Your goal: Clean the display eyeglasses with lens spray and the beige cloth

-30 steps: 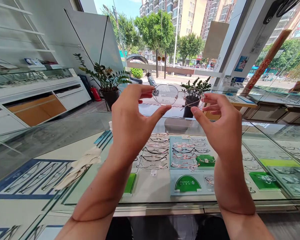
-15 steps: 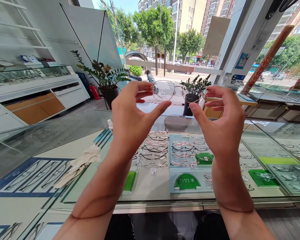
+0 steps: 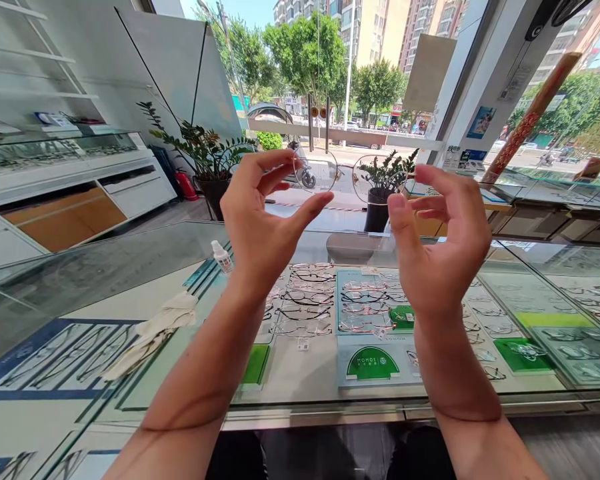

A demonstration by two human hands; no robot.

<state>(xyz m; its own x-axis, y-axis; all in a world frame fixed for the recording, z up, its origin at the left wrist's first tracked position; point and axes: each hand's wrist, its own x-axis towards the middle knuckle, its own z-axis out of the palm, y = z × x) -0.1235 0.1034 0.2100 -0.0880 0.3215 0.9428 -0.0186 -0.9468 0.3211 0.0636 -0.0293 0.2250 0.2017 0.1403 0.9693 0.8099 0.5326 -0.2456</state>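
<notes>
Left hand (image 3: 260,223) and right hand (image 3: 443,243) pinch thin-rimmed clear-lens metal spectacles (image 3: 347,175) by the outer rims, raised above glass display counter (image 3: 130,267).

Both forearms are being shown bare to the elbow, with no sleeve, watch or ring being worn. The left hand (image 3: 260,223) and right hand (image 3: 443,247) are being left ungloved.
</notes>
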